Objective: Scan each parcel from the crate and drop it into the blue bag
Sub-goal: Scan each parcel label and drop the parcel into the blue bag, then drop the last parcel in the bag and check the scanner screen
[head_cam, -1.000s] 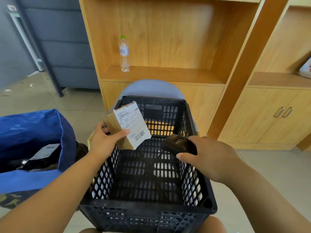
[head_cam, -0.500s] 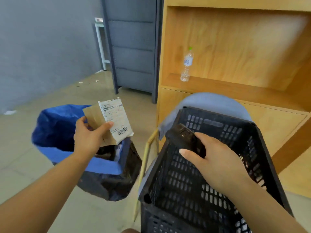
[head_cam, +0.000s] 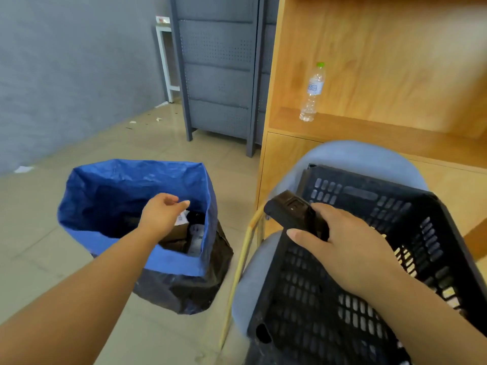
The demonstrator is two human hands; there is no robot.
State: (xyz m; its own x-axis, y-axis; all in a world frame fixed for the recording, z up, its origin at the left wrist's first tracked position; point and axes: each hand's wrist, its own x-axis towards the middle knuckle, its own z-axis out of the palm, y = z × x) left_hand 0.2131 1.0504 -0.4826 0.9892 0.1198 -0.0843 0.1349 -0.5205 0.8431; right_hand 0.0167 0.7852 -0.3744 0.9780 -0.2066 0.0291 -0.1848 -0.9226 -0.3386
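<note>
Black scanner [head_cam: 295, 214] in right grip [head_cam: 350, 248]; left grip [head_cam: 160, 217] loose, seemingly empty

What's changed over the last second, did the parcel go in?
The left hand swung from over the crate to the blue bag and let go of the parcel, which now lies inside. Unchanged: the right hand grips the scanner over the crate.

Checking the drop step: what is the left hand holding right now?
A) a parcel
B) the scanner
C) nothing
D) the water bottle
C: the left hand is open and empty over the blue bag, with a brown parcel below it inside.
</note>
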